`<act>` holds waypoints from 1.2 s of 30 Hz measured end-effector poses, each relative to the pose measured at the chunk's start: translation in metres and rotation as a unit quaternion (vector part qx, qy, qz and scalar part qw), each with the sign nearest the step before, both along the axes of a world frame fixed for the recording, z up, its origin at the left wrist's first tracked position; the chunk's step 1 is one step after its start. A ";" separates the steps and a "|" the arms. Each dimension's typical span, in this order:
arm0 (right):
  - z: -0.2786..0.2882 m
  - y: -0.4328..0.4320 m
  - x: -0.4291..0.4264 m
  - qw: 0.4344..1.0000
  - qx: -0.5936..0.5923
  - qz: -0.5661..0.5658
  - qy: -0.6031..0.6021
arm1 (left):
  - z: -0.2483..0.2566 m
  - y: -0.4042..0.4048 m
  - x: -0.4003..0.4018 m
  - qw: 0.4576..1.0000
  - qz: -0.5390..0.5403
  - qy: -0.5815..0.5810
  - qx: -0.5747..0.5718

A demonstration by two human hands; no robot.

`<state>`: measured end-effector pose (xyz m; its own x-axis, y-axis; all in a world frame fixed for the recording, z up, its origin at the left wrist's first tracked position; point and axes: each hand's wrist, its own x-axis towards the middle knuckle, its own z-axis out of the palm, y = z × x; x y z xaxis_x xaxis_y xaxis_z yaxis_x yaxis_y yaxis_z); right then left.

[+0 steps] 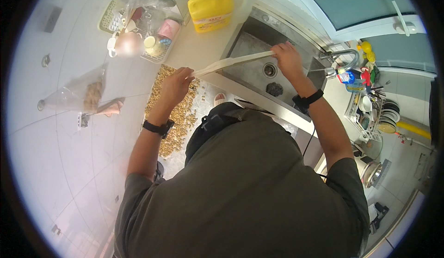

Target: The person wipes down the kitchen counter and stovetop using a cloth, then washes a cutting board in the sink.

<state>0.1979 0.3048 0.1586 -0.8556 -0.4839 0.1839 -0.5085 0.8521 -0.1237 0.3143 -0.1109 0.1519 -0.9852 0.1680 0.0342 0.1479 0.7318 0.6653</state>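
Observation:
A long strip of pale cloth (229, 63) is stretched between my two hands, over the counter's edge and the sink. My left hand (177, 84) grips its left end, above a spread of peanuts in their shells (175, 119) on the floor. The other end is in my right hand (287, 58), over the steel sink (251, 46). Below that hand, the sink holds a drain (269, 70) and a dark scouring pad (274, 89). The faucet (347, 58) stands at the sink's right side.
A yellow plastic jug (211, 10) stands on the counter behind. Cups and a pink container fill a plastic basket (156, 59) at the upper left. A wire dish rack (353, 115) with bowls and plates is at the right. A clear bag (69, 95) hangs on the left wall.

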 end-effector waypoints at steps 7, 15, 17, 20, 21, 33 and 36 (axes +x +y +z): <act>0.001 0.000 -0.007 0.999 0.029 -0.010 -0.014 | 0.004 0.002 -0.006 1.000 -0.011 0.002 -0.026; 0.003 -0.001 -0.007 0.999 0.015 -0.012 -0.027 | 0.011 0.006 -0.006 1.000 -0.012 0.012 -0.015; 0.002 -0.001 -0.009 0.999 0.024 -0.013 -0.029 | 0.012 0.006 -0.006 1.000 -0.009 0.001 -0.016; -0.002 -0.001 -0.012 0.999 0.015 -0.016 -0.023 | 0.008 0.004 -0.006 1.000 -0.010 -0.008 -0.016; -0.003 -0.001 -0.013 1.000 0.008 -0.017 -0.021 | 0.006 0.004 -0.006 1.000 -0.013 0.000 -0.014; -0.002 -0.002 -0.015 1.000 -0.010 -0.007 -0.007 | 0.002 0.003 -0.007 1.000 -0.007 0.011 -0.013; -0.004 -0.001 -0.014 1.000 -0.012 -0.002 0.001 | 0.002 0.004 -0.008 1.000 -0.010 0.014 -0.015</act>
